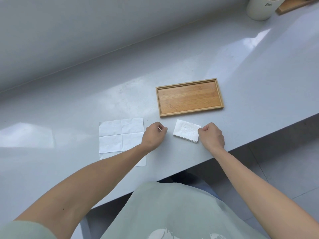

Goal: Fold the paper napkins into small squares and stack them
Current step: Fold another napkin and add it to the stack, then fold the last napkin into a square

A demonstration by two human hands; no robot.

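Your folded napkin [186,130] lies on the desk [241,66]; your right hand [211,135] fingers pinch its edge, your left hand [154,135] is curled empty, and one flat napkin [119,135] is left.

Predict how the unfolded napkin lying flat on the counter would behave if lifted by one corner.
The unfolded napkin looks thin and creased, so it would probably droop rather than stay flat. It likely weighs very little. Pushed sideways across the smooth counter, it may bunch up instead of sliding whole.

White napkins [121,135], honey-brown striped-grain bamboo tray [189,98], pale grey counter [69,104], cream cup [259,7]
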